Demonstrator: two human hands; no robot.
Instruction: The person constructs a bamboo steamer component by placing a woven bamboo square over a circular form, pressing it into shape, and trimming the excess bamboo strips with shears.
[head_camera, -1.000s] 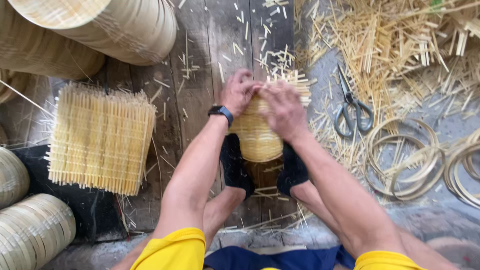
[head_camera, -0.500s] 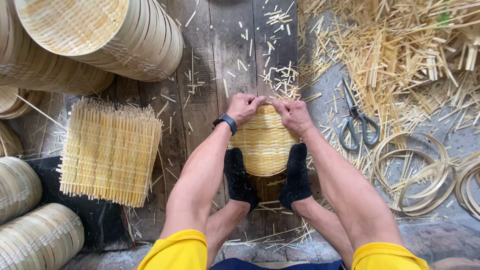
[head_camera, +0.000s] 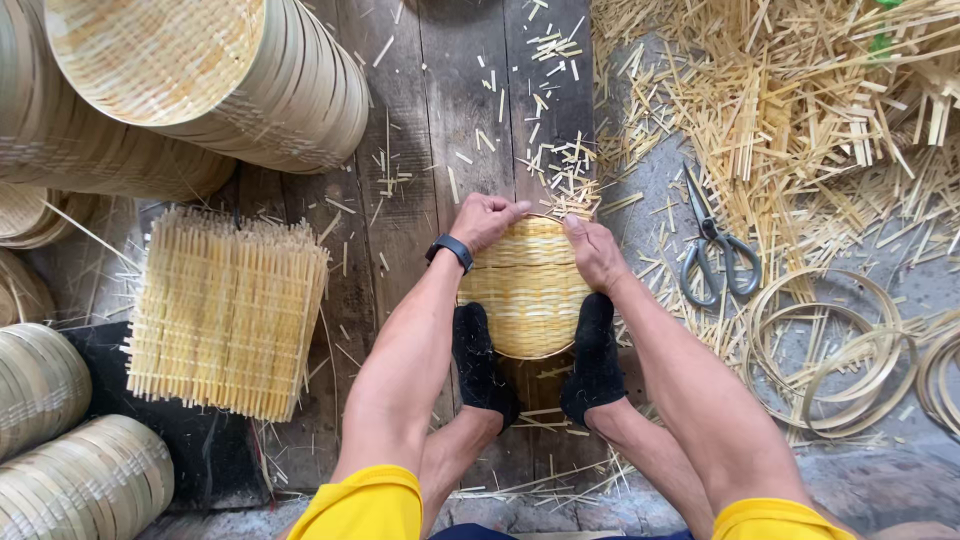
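The round woven basket (head_camera: 527, 290) lies on the wooden floor (head_camera: 450, 120), held between two feet in black socks (head_camera: 480, 360). The left hand (head_camera: 487, 220) is closed on the far rim of the basket, and the right hand (head_camera: 593, 252) grips the same rim beside it. Scissors (head_camera: 715, 250) lie right of the basket, a stack of woven mats (head_camera: 225, 310) left of it

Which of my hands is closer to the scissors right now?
Right. Your right hand grips the woven basket's far rim, scissors just beyond it; your left hand grips the rim's opposite side, farther away.
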